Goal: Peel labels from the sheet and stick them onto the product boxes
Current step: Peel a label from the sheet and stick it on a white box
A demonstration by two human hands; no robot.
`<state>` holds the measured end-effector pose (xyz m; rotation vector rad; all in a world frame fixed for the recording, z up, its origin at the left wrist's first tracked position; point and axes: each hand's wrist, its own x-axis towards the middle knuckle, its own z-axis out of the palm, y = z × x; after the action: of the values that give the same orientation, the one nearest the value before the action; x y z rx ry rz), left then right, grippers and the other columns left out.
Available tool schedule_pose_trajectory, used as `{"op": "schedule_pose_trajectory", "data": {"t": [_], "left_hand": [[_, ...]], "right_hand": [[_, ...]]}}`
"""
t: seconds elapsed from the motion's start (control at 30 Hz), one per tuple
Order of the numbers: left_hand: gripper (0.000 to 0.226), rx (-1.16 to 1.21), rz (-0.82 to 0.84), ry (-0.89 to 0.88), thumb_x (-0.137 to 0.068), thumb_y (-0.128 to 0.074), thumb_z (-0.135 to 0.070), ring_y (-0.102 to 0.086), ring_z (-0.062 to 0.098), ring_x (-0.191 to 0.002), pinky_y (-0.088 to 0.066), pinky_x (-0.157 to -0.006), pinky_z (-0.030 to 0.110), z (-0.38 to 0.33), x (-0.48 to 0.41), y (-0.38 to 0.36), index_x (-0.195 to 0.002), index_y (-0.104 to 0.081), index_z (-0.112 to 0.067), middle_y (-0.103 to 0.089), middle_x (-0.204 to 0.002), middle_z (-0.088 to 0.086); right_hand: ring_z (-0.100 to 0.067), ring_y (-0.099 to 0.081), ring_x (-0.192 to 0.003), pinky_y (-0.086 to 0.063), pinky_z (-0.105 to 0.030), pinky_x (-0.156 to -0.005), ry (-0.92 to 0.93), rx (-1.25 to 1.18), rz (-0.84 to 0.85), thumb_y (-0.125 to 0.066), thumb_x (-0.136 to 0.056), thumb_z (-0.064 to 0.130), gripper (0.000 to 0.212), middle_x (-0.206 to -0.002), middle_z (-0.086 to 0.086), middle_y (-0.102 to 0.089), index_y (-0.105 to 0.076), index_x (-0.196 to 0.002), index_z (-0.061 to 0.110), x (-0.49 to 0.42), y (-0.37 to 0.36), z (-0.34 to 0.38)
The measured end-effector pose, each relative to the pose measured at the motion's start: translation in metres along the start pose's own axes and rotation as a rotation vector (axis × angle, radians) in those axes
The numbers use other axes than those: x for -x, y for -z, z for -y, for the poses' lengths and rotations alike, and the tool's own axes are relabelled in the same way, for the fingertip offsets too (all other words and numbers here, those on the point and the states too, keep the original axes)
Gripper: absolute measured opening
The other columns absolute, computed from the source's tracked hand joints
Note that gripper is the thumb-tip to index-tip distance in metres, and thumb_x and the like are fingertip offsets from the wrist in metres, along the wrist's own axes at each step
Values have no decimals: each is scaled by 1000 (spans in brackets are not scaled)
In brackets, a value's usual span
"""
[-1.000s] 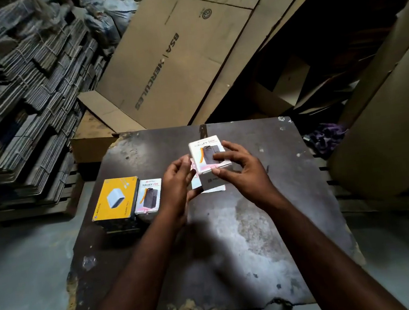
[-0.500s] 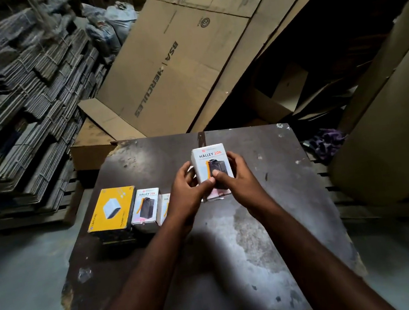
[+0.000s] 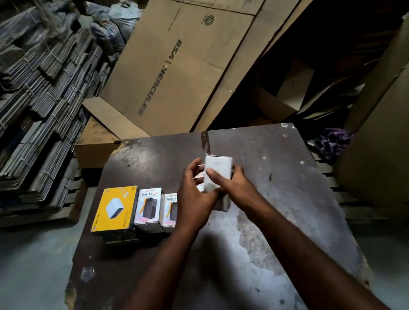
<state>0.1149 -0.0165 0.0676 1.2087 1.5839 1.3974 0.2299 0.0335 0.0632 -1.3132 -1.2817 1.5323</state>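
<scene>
Flattened cardboard point(image 3: 181, 62) leans behind a dark, scuffed table point(image 3: 284, 222), and tied bundles point(image 3: 24, 99) are stacked at the upper left of the frame. Half a second ago the box point(image 3: 221, 167) showed its printed front to the camera. Now it is turned so that a plain white face shows, still raised over the middle of the table.

The right hand point(image 3: 236, 192) grips it, thumb laid across the plain face and fingers curled round the right edge. The left hand point(image 3: 194, 199) curls against its lower left, thumb touching the bottom part and fingers arched beside the left edge. A pink-gridded sheet point(image 3: 199, 180) peeks out behind those fingers; I cannot tell whether it is held or lying flat.

At centre left a yellow box point(image 3: 115, 212) and two white boxes point(image 3: 149, 208) lie in a row, side by side.
</scene>
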Motion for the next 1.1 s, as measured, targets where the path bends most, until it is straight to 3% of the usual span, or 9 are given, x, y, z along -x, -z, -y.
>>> {"op": "schedule_pose_trajectory", "data": {"t": [0.13,0.27,0.43,0.57,0.73,0.83,0.93,1.0,1.1], "left_hand": [[55,139,101,77,-85,-71,2,-65,5,-105,-56,-81,21,4,-6,9,-128,-53,-27,-63,-125,-7],[34,321,88,204,-93,-64,-5,-68,9,-100,-55,-75,20,0,-17,20,-123,-60,-21,-69,-115,0],[68,222,136,203,-76,-80,-39,-58,19,-125,-50,-104,42,0,-22,28,-136,-53,-23,-63,-134,0],[39,377,407,297,-91,-65,-29,-65,23,-115,-55,-95,41,-11,-17,26,-129,-57,-25,-69,-124,6],[44,444,344,343,-88,-64,-21,-70,23,-103,-59,-82,37,-15,-13,25,-130,-53,-11,-72,-116,9],[48,349,242,317,-89,-70,-17,-69,24,-106,-58,-89,41,-9,-15,25,-133,-51,-13,-69,-121,11],[57,152,134,214,-84,-76,-12,-66,4,-100,-57,-86,24,-1,-18,25,-132,-47,-19,-65,-120,0],[63,81,130,168,-81,-80,-15,-65,2,-101,-56,-89,25,6,-18,25,-132,-46,-25,-63,-125,0],[66,-35,156,139,-77,-84,-26,-66,-1,-100,-57,-91,33,11,-16,22,-131,-46,-33,-63,-124,-4]], "right_hand": [[-16,-67,-109,-56,-33,-90,32,9,3,-83,-74,44,73,-119,1,-69,-48,-132,17,-5,9,-6],[-22,-67,-112,-53,-42,-98,68,-54,223,-76,-80,39,55,-119,-3,-72,-61,-128,17,-2,23,4],[-33,-65,-115,-50,-48,-102,48,-181,322,-66,-85,27,50,-124,-13,-69,-59,-131,8,6,27,15],[-36,-63,-117,-52,-47,-100,1,-262,407,-58,-86,23,53,-129,-20,-64,-55,-134,2,10,31,19],[-38,-60,-122,-51,-51,-101,0,-236,446,-55,-91,21,50,-133,-20,-61,-51,-138,4,3,34,16],[-31,-63,-118,-54,-47,-95,21,-172,346,-58,-91,19,46,-130,-13,-64,-51,-135,9,0,33,12],[-6,-61,-113,-54,-21,-88,147,62,170,-60,-95,9,42,-125,5,-61,-49,-133,21,3,30,16],[6,-57,-111,-50,-11,-84,257,171,113,-65,-94,13,38,-124,10,-59,-56,-130,22,3,28,20],[-1,-60,-111,-52,-24,-92,361,267,77,-68,-92,24,19,-121,7,-62,-71,-110,22,-1,24,21]]}}
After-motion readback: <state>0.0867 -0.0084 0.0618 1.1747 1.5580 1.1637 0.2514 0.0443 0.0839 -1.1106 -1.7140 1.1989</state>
